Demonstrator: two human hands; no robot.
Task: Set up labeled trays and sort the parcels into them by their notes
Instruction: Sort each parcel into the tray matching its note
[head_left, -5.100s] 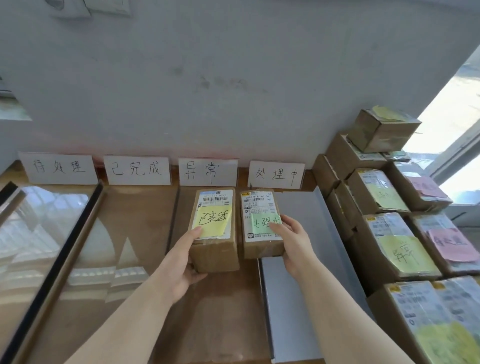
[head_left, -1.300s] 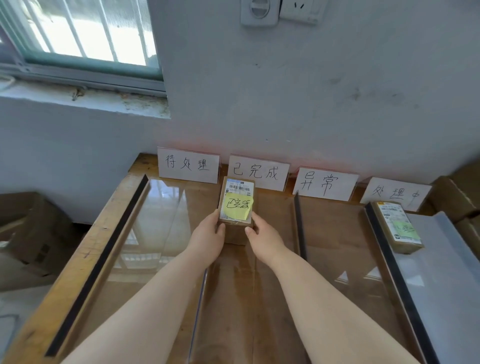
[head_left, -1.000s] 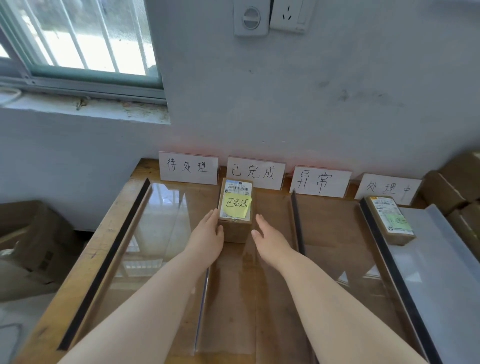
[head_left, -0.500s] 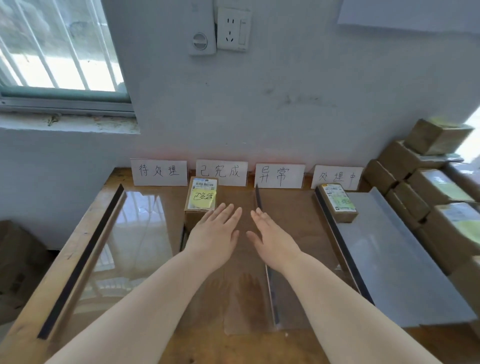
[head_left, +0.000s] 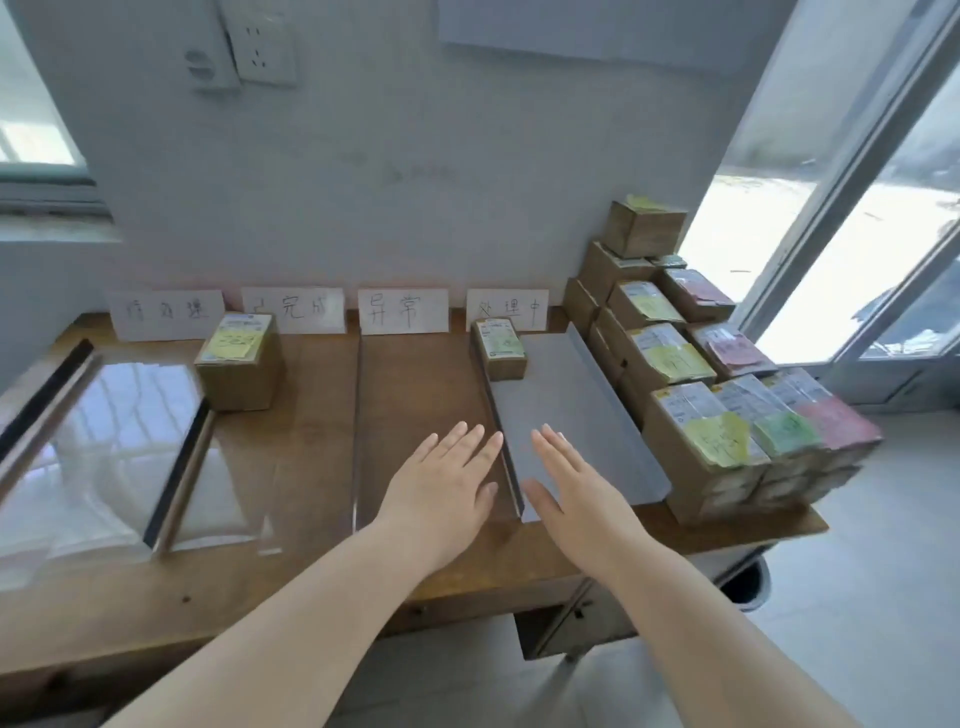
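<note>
Hands (head_left: 511, 483) hover flat, fingers straight, palms down, above table (head_left: 311, 566).

Daylight floods in from the blown-out window (head_left: 841, 270) at right, glare sheets the clear tray (head_left: 119, 447) at left; motion blur smears the label cards (head_left: 167, 313), and wide-angle distortion bends lines at the edges

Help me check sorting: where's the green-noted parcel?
Head view, centre-right: the brown cardboard parcel sits at the grey tray's far end, before the rightmost white label card.
</note>
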